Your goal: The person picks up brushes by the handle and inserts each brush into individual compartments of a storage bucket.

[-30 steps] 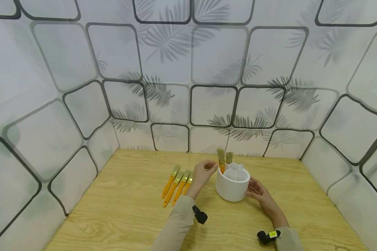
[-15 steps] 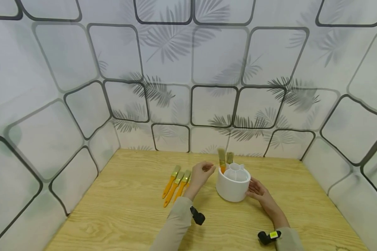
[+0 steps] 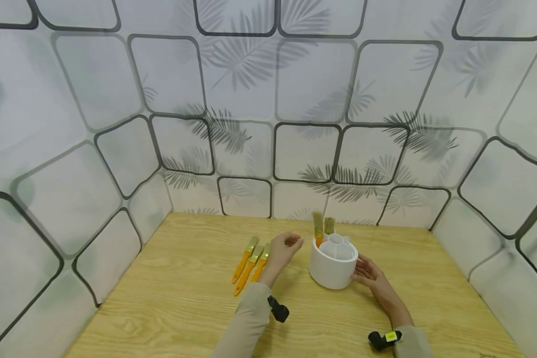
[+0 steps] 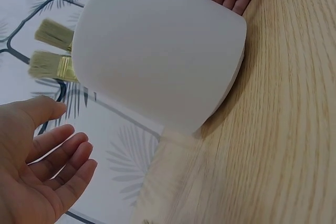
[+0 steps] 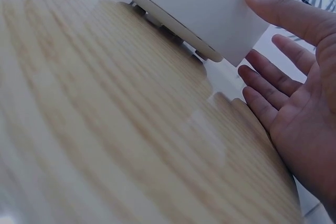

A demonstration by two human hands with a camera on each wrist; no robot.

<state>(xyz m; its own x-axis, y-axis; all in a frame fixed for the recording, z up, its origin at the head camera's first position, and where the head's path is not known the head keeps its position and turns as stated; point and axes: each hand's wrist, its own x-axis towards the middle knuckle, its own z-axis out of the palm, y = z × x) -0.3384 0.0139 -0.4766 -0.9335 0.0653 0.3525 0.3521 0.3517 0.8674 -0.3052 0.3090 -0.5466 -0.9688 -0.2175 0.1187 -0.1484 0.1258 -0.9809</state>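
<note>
A white round brush holder [image 3: 332, 272] with inner compartments stands on the table. Two paintbrushes rise bristles-up from it, a nearer brush [image 3: 318, 228] and a farther brush [image 3: 329, 226]. My left hand [image 3: 281, 254] hovers to the holder's left, apart from it. Its fingers are loosely bent with nothing in them, as the left wrist view also shows. At the holder's right side, my right hand [image 3: 378, 282] rests its thumb [image 5: 281, 11] against the wall, fingers extended beside it. Orange-handled paintbrushes [image 3: 248, 271] lie left of my left hand, which covers part of that group.
The wooden table [image 3: 170, 308] meets a patterned wall covering [image 3: 246, 199] at the back and on both sides. In the right wrist view, the holder's base [image 5: 173, 27] shows a rim with dark gaps beneath it.
My left hand has drawn away from the holder toward the left, over the lying paintbrushes, hiding the rightmost one. My right hand stays at the holder, which keeps its place.
</note>
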